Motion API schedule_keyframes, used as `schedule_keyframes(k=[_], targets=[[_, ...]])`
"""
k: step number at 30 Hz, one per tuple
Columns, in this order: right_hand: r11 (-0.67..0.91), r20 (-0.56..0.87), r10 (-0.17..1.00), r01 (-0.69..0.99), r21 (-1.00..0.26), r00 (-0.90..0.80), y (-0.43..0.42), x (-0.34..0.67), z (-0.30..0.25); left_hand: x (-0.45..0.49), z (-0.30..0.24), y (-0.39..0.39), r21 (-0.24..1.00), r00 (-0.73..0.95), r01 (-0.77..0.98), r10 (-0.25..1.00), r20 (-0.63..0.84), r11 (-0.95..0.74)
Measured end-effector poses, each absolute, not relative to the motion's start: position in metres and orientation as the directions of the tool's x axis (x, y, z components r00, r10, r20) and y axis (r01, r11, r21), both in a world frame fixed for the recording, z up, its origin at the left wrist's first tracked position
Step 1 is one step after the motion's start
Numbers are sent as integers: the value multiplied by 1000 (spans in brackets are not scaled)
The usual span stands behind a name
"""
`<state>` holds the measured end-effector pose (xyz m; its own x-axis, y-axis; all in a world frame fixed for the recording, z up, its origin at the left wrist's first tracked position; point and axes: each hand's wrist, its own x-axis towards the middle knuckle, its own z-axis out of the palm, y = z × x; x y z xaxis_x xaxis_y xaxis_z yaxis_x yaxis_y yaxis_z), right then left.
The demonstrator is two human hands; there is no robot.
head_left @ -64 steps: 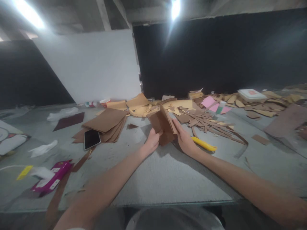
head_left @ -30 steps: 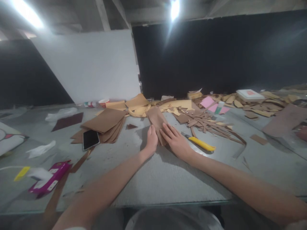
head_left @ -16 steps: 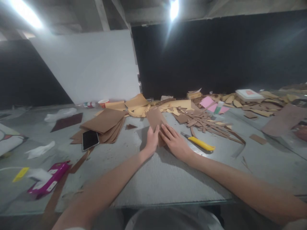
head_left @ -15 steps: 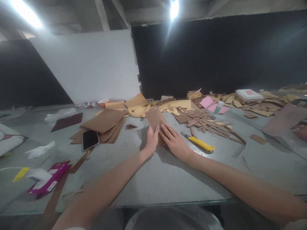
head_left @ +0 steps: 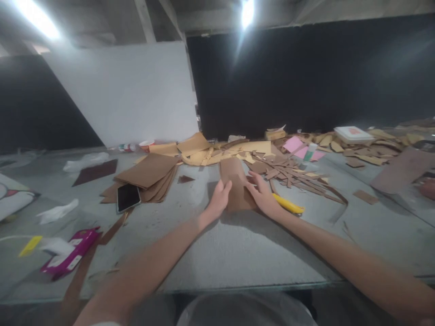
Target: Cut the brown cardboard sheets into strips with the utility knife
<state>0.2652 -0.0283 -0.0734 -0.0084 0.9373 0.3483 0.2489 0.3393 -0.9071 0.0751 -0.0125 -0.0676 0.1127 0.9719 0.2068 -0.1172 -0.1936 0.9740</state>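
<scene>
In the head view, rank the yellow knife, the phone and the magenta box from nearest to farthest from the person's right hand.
1. The yellow knife, just to the right of the right hand.
2. The phone, well off to the left.
3. The magenta box, farthest left and nearer the person.

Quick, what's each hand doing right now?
Left hand: open, fingers on the left edge of the brown card piece.
Right hand: open, touching its right edge.
</scene>
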Motion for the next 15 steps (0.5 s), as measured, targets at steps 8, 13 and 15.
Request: schedule_keyframes(k=[8, 13, 15], targets=[[198, 196, 977, 13, -980, -81, -30, 255, -77, 77, -67, -15, 985, 111, -116, 983, 143, -130], [377, 368, 926, 162, -912, -82, -35, 251, -80, 80, -66, -19, 981, 105, -149, 985, 138, -122], [426, 423, 904, 236, -873, -65, -37, 249, -81, 81, -65, -22, 978, 102, -176, 987, 128, -109]])
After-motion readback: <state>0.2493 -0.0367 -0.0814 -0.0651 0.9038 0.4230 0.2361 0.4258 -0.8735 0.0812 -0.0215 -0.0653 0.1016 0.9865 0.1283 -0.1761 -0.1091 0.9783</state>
